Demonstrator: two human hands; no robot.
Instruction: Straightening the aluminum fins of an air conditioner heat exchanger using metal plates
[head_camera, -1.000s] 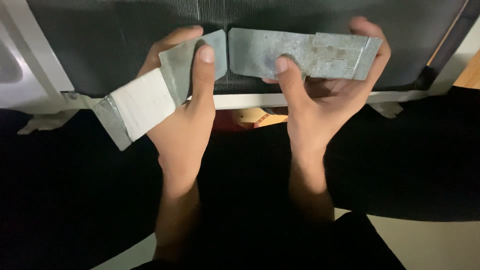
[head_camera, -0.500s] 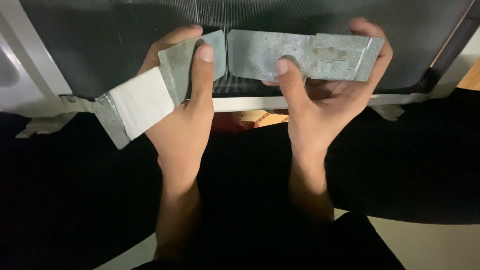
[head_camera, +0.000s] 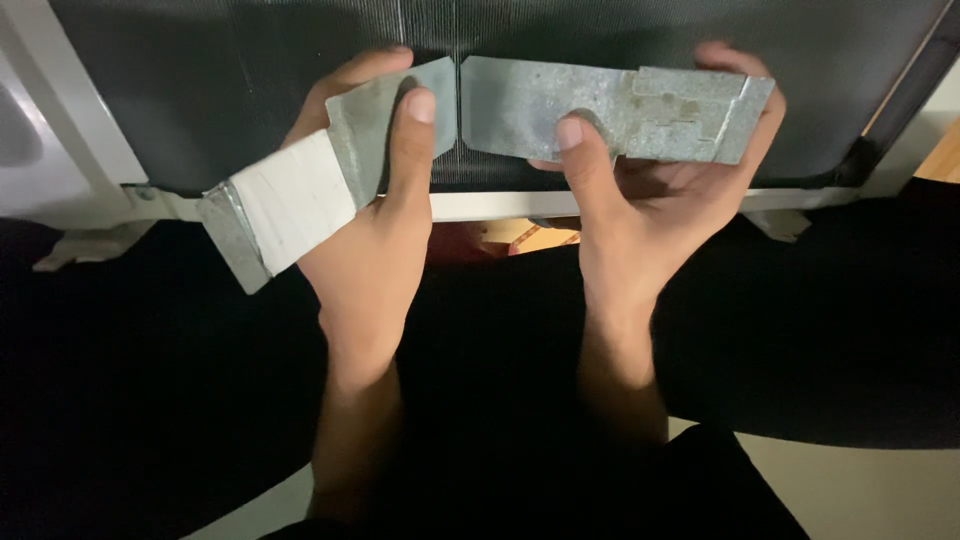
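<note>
Nothing shifted over the last second: left hand (head_camera: 375, 240) still pinching a bent galvanised bracket with white tape (head_camera: 300, 195), right hand (head_camera: 640, 215) still clamping a flat galvanised plate (head_camera: 610, 112). 2 inner ends nearly touching, held steady before a dark mesh panel (head_camera: 250, 70).

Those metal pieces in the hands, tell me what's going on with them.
A person holds two flat grey metal plates, one in each hand, end to end with a narrow gap between them. The left hand grips the left plate, which has a white band wrapped around it and tilts down to the left. The right hand holds the right plate roughly level. Behind them is a dark mesh panel in a white frame.
</note>
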